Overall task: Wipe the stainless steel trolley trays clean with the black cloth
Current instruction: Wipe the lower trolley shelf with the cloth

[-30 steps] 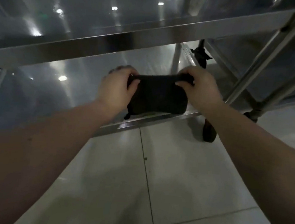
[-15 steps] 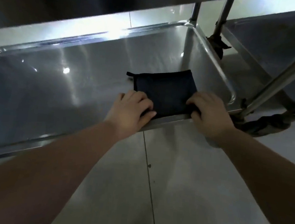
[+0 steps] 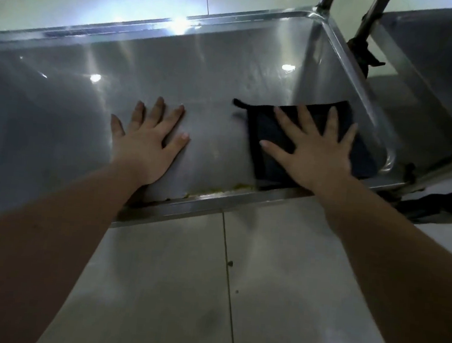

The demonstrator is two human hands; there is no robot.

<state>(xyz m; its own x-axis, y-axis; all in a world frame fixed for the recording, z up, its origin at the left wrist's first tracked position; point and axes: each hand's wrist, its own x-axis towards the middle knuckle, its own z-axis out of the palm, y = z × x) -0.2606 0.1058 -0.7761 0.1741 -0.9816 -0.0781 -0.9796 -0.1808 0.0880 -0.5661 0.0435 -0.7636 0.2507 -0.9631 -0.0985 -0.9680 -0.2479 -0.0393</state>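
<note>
Right hand [image 3: 313,154] spread flat, pressing the black cloth [image 3: 274,137] at the right end of the lower trolley tray [image 3: 228,70], left hand [image 3: 148,140] flat and empty on bare steel beside it, so the unwiped run lies leftward along the tray's long axis.

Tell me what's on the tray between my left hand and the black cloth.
Nothing: in the head view, only bare tray steel separates the left hand and the black cloth.
</note>
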